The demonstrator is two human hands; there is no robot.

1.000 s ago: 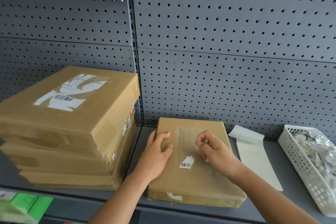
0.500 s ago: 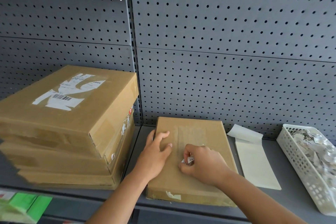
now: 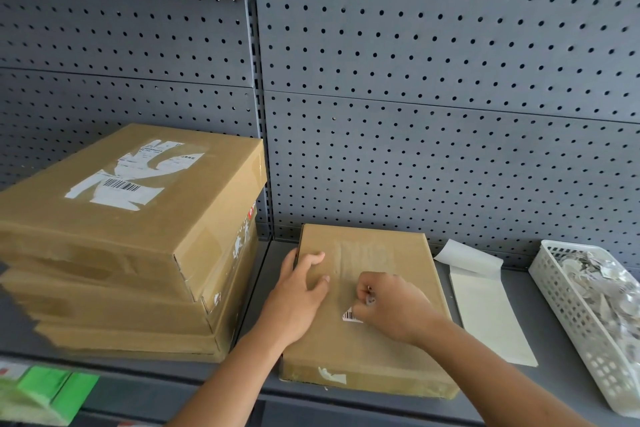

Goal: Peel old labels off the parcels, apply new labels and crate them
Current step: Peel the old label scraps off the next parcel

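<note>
One barcode label scrap (image 3: 350, 315) clinging mid-top of the flat cardboard parcel (image 3: 381, 364) on the shelf (image 3: 547, 388), pinched by the right hand (image 3: 391, 309); left hand (image 3: 298, 295) pressing flat, unclenched. Peel low and slowly, parcel pinned; white basket (image 3: 581, 322) waiting rightward.

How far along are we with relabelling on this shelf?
Done: most of the old label is off the flat parcel, scraps in the basket. In hand: right hand pinches a barcode scrap, left hand steadies it. Left: torn label on the stack, new labels, crating.
</note>
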